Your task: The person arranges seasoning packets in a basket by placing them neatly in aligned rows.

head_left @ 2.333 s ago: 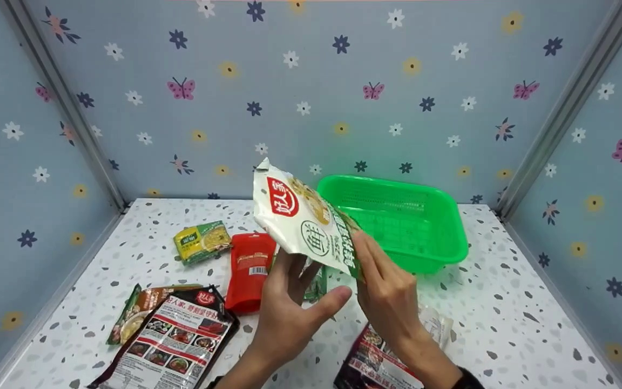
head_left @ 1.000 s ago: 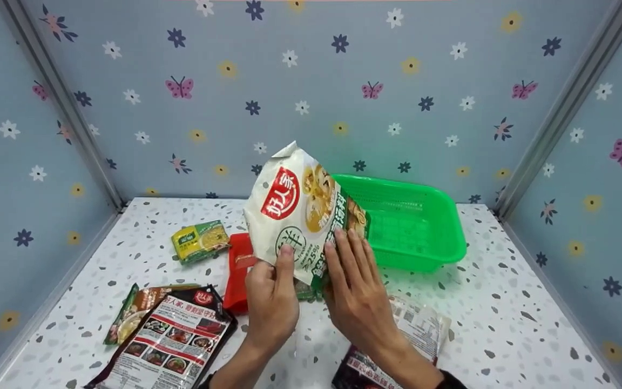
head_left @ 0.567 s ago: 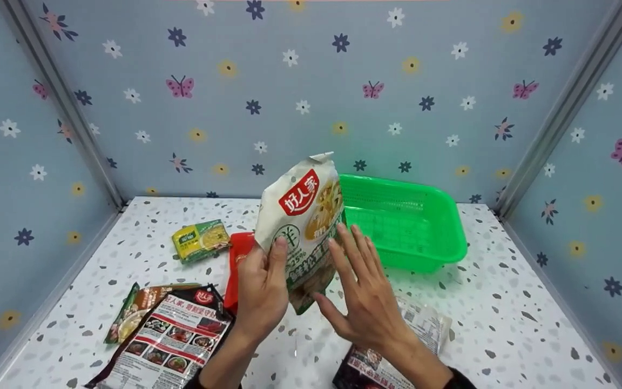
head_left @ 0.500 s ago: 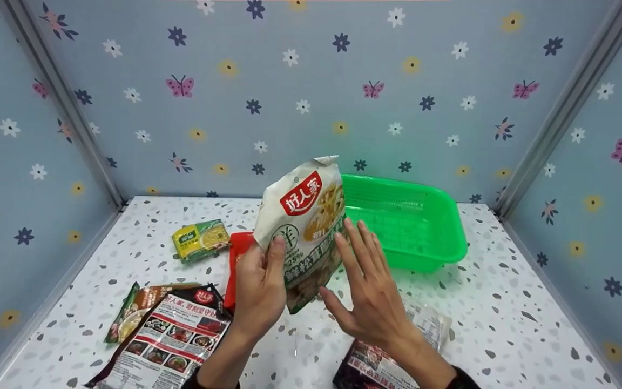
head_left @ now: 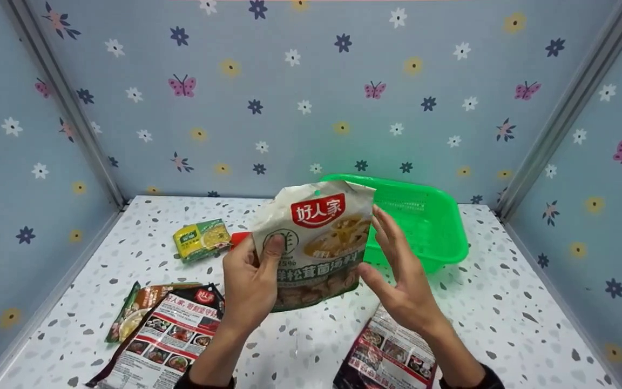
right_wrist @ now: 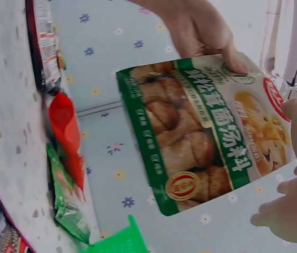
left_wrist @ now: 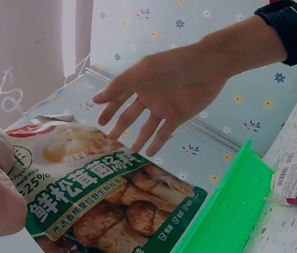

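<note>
Head view: the left hand (head_left: 251, 294) grips a packet (head_left: 324, 240) by its left side, thumb in front, above the desk (head_left: 289, 348) before a basket (head_left: 454, 216); the right hand (head_left: 405, 278), thumb and fingers apart, stands at the packet's right edge, contact uncertain.

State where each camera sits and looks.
Head: worn on head, looks forward and down at pouch; left hand and right hand show.
Left wrist: worn there, facing pouch; left hand at left edge, right hand above.
Right wrist: worn there, facing pouch; right hand at right edge, left hand above.
Both wrist views share pouch's front and green basket.
</note>
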`<state>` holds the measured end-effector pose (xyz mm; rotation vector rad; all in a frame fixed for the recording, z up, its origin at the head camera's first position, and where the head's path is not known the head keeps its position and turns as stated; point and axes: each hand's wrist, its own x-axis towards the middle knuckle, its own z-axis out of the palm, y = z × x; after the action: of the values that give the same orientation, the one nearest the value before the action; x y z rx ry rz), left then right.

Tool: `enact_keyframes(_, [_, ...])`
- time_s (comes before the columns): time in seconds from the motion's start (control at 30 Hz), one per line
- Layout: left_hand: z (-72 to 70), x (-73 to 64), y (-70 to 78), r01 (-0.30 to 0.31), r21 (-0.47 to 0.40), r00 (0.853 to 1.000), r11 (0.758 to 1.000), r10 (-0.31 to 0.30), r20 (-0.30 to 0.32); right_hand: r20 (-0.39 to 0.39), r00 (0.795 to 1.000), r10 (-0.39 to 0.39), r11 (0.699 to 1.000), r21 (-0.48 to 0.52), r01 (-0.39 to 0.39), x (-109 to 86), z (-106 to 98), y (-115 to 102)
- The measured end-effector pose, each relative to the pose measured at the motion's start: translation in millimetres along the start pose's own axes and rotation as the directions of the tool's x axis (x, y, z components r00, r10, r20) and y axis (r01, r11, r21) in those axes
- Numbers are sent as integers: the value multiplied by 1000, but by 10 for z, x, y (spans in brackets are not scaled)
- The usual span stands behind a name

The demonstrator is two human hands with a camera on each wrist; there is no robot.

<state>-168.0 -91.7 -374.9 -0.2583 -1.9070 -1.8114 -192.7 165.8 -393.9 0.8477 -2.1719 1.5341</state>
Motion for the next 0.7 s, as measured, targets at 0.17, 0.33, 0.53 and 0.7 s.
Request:
enact_keyframes(0.17, [-22,13,29,38,-26,996,999,-36,83,58,993,101,971,213,-111,7,-128,-50])
enact_keyframes(0.33, [-27,0,49,56,-54,980,997,-44,196,173,981,90,930,337,-144,18,-256,-62])
enact_keyframes(0.53, [-4,-21,41,61,-59,957,996,-42,288,307,949,70,906,379,-189,-3,-358,-58])
enact_keyframes(0.7, [-3,-27,39,67,-76,947,995,-39,318,357,932,58,904,377,-200,-16,-358,-78])
